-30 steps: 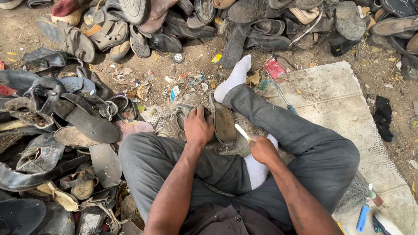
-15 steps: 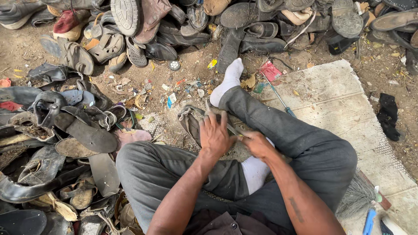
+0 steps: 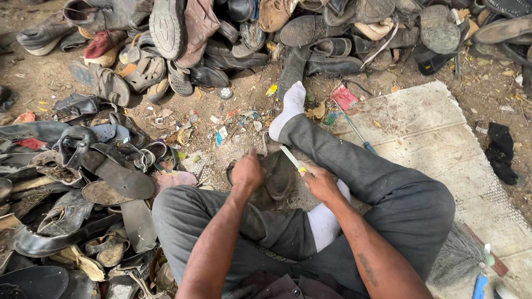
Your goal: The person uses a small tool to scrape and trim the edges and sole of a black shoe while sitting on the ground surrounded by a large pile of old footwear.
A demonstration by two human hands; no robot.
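Observation:
I sit cross-legged on the ground in grey trousers and white socks. My left hand [image 3: 247, 173] presses down on a worn dark shoe [image 3: 275, 176] that lies between my knees. My right hand [image 3: 320, 182] is closed around a small knife [image 3: 290, 157] with a yellow-tipped handle; its pale blade points up and left over the shoe. The two hands are close together, on either side of the shoe.
Old shoes and sandals are heaped along the top [image 3: 310, 27] and down the left side [image 3: 83, 182]. A pale mat [image 3: 432, 138] lies under my right leg, with a blue-tipped rod [image 3: 354, 130], a red scrap [image 3: 344, 98] and a brush [image 3: 460, 254] on or near it.
My left hand stays on the shoe. My right hand has turned the knife so that the blade now points up over the shoe. The camera has tilted a little.

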